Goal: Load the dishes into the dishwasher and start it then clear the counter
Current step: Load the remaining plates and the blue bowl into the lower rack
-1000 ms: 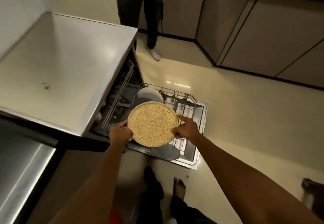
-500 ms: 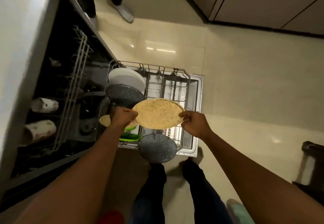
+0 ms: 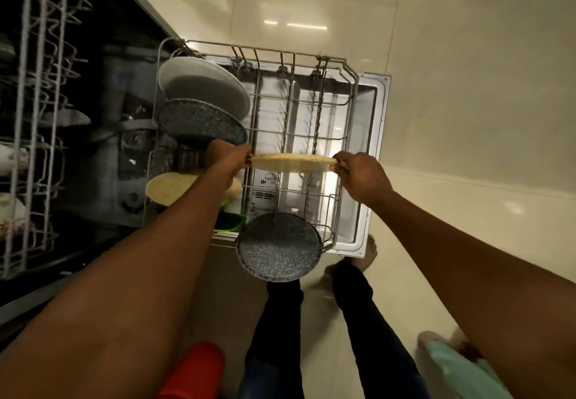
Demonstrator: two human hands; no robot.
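Observation:
A speckled tan plate (image 3: 291,163) is held almost edge-on over the pulled-out lower rack (image 3: 349,69) of the open dishwasher. My left hand (image 3: 226,157) grips its left rim and my right hand (image 3: 361,175) grips its right rim. In the rack's left row stand a white plate (image 3: 202,83) and a dark speckled plate (image 3: 199,122). Another tan plate (image 3: 168,188) lies partly hidden under my left forearm, with something green (image 3: 230,222) beside it. A second dark speckled plate (image 3: 279,247) leans at the rack's near end.
The upper rack (image 3: 37,93) sits inside the dishwasher at left and holds cups (image 3: 9,157). The open door (image 3: 378,136) lies flat under the lower rack. My legs and bare feet (image 3: 369,250) stand on the cream tile floor next to the door.
The tan plate has tipped from nearly flat to almost edge-on and dropped closer to the lower rack. The view has moved in over the rack.

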